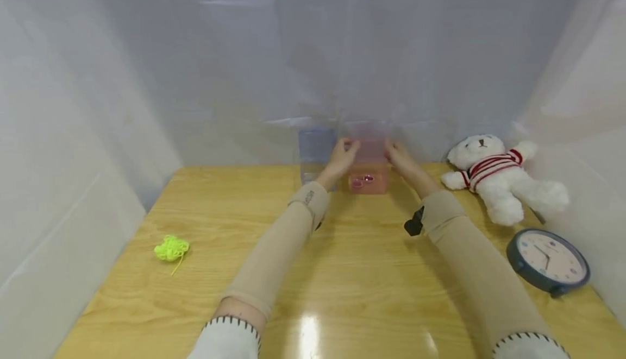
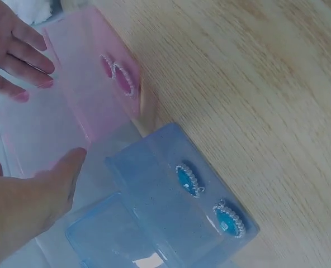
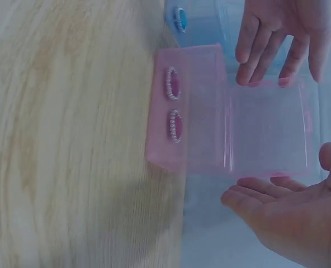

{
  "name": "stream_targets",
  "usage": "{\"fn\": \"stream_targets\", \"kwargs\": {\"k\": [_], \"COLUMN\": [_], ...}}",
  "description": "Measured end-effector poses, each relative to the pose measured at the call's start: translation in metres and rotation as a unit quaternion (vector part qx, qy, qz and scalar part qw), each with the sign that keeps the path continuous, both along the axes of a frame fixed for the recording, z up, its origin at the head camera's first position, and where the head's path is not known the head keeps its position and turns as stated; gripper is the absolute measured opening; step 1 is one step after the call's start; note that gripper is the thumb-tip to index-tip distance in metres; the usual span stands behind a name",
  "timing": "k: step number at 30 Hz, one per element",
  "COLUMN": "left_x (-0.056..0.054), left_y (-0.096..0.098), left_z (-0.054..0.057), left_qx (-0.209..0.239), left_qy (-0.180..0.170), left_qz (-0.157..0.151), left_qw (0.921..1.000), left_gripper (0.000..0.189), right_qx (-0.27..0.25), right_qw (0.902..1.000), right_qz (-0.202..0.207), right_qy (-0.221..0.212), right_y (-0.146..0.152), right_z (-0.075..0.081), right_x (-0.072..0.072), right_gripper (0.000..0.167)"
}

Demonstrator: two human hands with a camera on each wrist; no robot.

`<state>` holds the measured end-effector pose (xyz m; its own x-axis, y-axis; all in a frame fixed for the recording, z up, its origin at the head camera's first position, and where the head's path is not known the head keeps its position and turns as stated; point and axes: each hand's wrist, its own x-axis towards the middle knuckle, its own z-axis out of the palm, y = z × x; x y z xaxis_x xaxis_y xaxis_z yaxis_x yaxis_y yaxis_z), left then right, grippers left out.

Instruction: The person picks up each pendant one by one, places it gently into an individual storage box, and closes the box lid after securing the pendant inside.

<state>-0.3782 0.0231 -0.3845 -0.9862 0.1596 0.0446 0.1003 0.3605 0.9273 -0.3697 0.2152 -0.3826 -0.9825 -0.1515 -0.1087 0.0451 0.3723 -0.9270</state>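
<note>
A clear pink plastic box (image 1: 368, 183) stands at the back of the table with its lid (image 3: 269, 128) raised. Two pink oval gems rimmed with small beads, one of them this gem (image 3: 176, 126), show at its front. My left hand (image 1: 342, 157) is at the left side of the lid, fingers fairly straight. At the opposite side of the lid is my right hand (image 1: 400, 158), fingers extended with the tips near the lid's edge. Beside the pink box, a matching blue box (image 2: 171, 206) also has a raised lid and two bead-rimmed blue gems (image 2: 228, 221).
A bundle of neon yellow cord (image 1: 171, 249) lies at the left of the wooden table (image 1: 235, 207). To the right are a white teddy bear (image 1: 494, 171) in a striped top and a round clock (image 1: 550, 258). Pale sheeting (image 1: 220, 76) hangs behind the boxes.
</note>
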Motion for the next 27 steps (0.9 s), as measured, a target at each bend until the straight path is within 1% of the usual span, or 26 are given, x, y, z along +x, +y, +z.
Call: {"fn": "stream_targets", "kwargs": {"k": [1,4,7,8,11,15,16,20,22,23,27], "left_x": [0.0,0.001,0.003,0.003,0.002,-0.001,-0.001,-0.001,-0.001,0.0,0.001], "left_y": [0.0,-0.001,-0.001,-0.001,0.0,0.004,0.005,0.008,0.009,0.009,0.011], "left_z": [-0.001,-0.006,-0.011,-0.013,-0.015,-0.019,-0.021,-0.028,-0.03,-0.032,-0.035], "left_qx": [-0.009,-0.06,-0.11,-0.126,-0.151,-0.173,-0.182,-0.23,-0.24,-0.244,-0.242], "left_qy": [0.006,0.019,0.031,0.037,0.057,0.081,0.089,0.123,0.134,0.138,0.141], "left_qz": [0.002,-0.002,-0.011,-0.014,-0.022,-0.028,-0.029,-0.035,-0.038,-0.038,-0.036], "left_qw": [0.9999,0.998,0.9934,0.9913,0.9867,0.9812,0.9789,0.9648,0.9607,0.9592,0.9594], "left_gripper": [0.048,0.038,0.032,0.032,0.033,0.035,0.035,0.033,0.031,0.031,0.03], "right_qx": [0.022,0.087,0.121,0.122,0.109,0.101,0.101,0.104,0.108,0.11,0.115], "right_qw": [0.9997,0.9947,0.9887,0.9877,0.9877,0.987,0.9869,0.9877,0.9878,0.9877,0.9882], "right_qz": [-0.002,0.006,0.03,0.036,0.045,0.047,0.047,0.047,0.045,0.044,0.038], "right_qy": [0.014,0.055,0.084,0.091,0.103,0.116,0.116,0.107,0.103,0.102,0.093], "right_y": [0.0,0.002,0.005,0.005,0.007,0.008,0.009,0.011,0.011,0.012,0.012], "right_z": [-0.001,-0.007,-0.013,-0.014,-0.017,-0.02,-0.021,-0.027,-0.03,-0.031,-0.034], "right_x": [0.0,0.001,0.004,0.005,0.009,0.012,0.012,0.01,0.01,0.01,0.01], "right_gripper": [0.068,0.054,0.05,0.05,0.049,0.048,0.048,0.049,0.05,0.05,0.051]}}
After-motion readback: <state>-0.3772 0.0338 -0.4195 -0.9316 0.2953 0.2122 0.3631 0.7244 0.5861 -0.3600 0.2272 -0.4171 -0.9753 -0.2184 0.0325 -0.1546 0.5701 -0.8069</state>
